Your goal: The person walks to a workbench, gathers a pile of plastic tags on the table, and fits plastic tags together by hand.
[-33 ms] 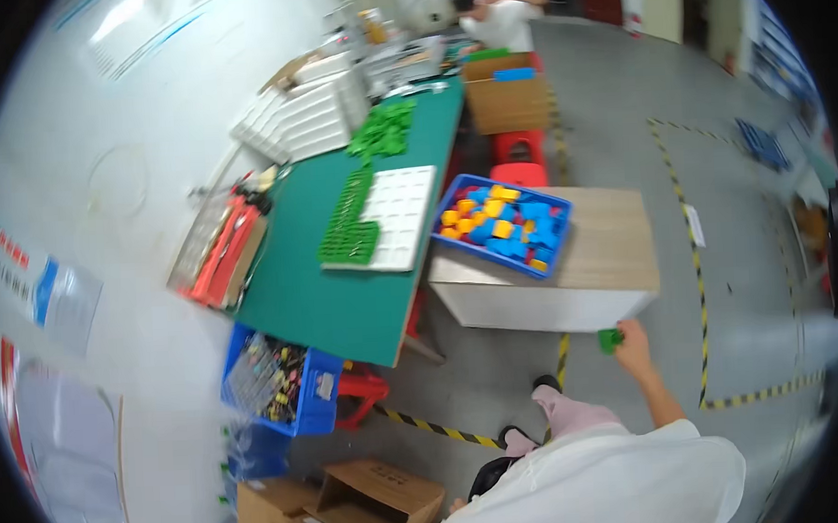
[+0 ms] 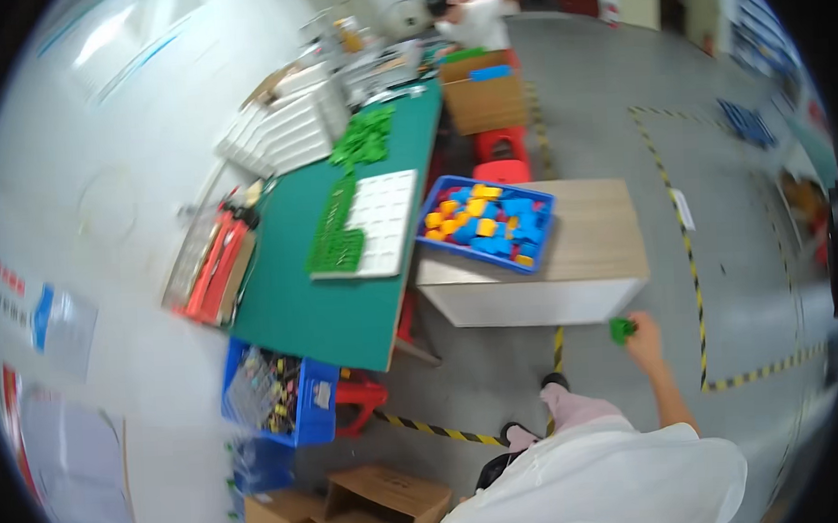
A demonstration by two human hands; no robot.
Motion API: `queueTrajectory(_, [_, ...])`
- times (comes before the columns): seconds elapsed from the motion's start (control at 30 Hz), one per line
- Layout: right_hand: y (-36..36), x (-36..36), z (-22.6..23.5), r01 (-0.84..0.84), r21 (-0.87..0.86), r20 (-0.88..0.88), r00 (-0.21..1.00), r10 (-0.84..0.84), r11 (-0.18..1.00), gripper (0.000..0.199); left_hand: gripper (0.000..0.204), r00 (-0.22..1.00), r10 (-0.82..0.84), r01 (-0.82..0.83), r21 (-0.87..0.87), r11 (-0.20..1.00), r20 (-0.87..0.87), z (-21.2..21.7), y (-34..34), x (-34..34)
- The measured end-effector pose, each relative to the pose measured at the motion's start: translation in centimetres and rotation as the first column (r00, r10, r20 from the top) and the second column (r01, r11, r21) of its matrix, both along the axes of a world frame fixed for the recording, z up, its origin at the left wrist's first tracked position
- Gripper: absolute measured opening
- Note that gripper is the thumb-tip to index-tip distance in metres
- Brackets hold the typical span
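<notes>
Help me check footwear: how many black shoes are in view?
2: one shoe nearer the cabinet, the other shoe lower left. The co-worker's may be hidden.

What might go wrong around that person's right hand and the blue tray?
The green piece in the right hand is held out over the floor, so it might drop there if the grip slips. The blue tray sits at the cabinet's table-side end; a knock could spill its loose pieces.

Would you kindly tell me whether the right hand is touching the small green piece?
Touching: the head view shows the right hand with its fingers closed on the near edge of the small green piece.
</notes>
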State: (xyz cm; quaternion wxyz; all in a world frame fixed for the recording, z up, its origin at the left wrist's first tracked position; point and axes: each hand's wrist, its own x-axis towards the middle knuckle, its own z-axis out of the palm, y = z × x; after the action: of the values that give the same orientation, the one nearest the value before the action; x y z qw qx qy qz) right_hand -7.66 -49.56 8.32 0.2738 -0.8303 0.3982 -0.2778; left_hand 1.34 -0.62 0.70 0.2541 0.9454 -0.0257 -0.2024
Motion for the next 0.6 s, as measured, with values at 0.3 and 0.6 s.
queueTrajectory(0.3, [-1.2,-25.6,4.1,0.536,0.489,0.272,0.656,-0.704,0.688,0.024,0.026,0.297,-0.927,0.951,-0.020,0.310,-0.230,17.4,-24.3,6.3])
queueTrajectory(0.6, [-13.8,-37.6,5.7,0.230,0.656,0.284,0.807,-0.518,0.719,0.028,0.038,0.207,-0.260,0.497,-0.331,-0.802,0.943,48.2,-49.0,-11.1])
